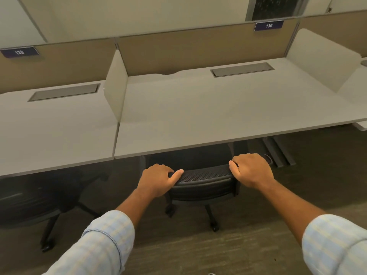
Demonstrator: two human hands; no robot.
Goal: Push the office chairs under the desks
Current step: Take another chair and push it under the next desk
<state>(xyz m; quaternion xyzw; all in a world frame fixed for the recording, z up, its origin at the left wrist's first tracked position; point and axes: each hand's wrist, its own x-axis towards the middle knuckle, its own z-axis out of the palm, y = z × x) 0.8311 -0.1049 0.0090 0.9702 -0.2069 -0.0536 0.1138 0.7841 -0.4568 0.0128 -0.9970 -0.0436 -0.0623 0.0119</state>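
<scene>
Both hands were on the backrest top of the black mesh office chair (202,179), low centre of frame, roughly 6 o'clock from the middle desk (208,108). Left hand (156,180) wrapped the backrest's 9 o'clock corner, fingers curled over the far side, thumb laid flat along the top edge pointing toward 3 o'clock. Right hand (252,170) clamped the 3 o'clock corner, fingers folded over the rim, knuckles up. Both grips closed tight on the backrest. Chair seat was already in shadow beneath the desk's front edge; backrest sat just short of that edge, castors and base legs visible on the dark carpet (198,251) at 6 o'clock. Second black chair (39,199) at 9 o'clock, mostly tucked under the neighbouring desk (55,124), blurred. A white divider panel (116,90) split the two desks. Grey cable hatch (242,69) at 12 o'clock on the middle desk. Label reading 139 (269,26) on the back partition at 1 o'clock; another label (19,52) at 10 o'clock, digits hard to read. Rolled light checked sleeves on both forearms.
</scene>
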